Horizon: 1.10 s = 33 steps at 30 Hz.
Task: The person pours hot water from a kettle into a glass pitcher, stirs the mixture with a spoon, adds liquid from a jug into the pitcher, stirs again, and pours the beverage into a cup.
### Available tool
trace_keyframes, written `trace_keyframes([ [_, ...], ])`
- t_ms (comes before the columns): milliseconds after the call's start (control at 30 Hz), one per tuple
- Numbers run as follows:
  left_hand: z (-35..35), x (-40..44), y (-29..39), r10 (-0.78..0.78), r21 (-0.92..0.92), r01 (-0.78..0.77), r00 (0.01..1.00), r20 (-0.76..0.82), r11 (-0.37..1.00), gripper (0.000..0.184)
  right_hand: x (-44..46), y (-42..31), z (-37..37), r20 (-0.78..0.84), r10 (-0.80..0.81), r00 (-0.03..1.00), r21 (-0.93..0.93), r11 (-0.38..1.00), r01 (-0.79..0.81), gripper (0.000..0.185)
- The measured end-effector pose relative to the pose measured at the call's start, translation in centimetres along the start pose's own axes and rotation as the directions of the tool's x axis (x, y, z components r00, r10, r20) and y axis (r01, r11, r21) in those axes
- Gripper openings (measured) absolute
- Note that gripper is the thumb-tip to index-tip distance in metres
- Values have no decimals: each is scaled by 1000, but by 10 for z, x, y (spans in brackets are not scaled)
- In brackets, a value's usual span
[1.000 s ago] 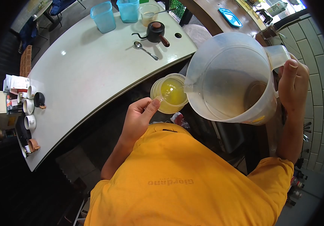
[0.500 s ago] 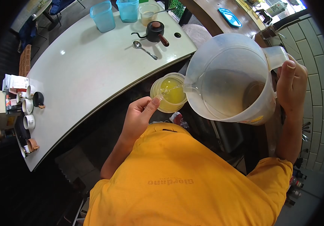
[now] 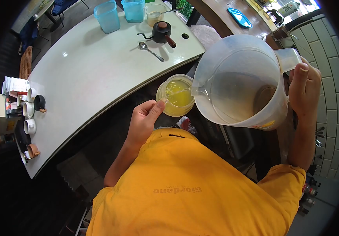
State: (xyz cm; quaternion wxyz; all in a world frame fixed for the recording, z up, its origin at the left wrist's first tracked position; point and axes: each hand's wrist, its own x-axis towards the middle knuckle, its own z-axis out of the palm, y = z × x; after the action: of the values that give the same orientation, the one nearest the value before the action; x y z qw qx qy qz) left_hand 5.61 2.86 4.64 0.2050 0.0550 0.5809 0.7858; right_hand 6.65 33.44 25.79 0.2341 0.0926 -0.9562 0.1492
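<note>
My right hand (image 3: 305, 84) grips the handle of a large translucent plastic pitcher (image 3: 236, 82), tilted to the left. A thin stream of clear liquid runs from its spout into a small clear plastic container (image 3: 162, 94) holding yellow-green liquid (image 3: 179, 94). Bubbles show where the stream lands. My left hand (image 3: 145, 116) pinches the near left rim of this container, thumb on top, and holds it just off the counter's edge. The spout sits right at the container's right rim. The pitcher's bottom looks brownish through the plastic.
On the white counter (image 3: 79, 74) stand a small dark pot (image 3: 162, 31) with a thin spout, a spoon (image 3: 151, 51), two blue containers (image 3: 107, 17) and a clear tub (image 3: 155, 15). Several cups (image 3: 28, 110) line its left end. A blue lid (image 3: 240, 18) lies on the wooden surface.
Liquid keeps pouring, and more bubbles have formed on the yellow-green liquid. The small container and my left hand have shifted very slightly; the pitcher stays nearly still.
</note>
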Motion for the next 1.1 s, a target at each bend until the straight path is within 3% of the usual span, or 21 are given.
trace_keyframes([
  [1100, 12, 5, -23, 102, 1, -102, 994, -38, 995, 36, -13, 9, -6, 6, 0, 1000, -62, 998, 0, 54],
])
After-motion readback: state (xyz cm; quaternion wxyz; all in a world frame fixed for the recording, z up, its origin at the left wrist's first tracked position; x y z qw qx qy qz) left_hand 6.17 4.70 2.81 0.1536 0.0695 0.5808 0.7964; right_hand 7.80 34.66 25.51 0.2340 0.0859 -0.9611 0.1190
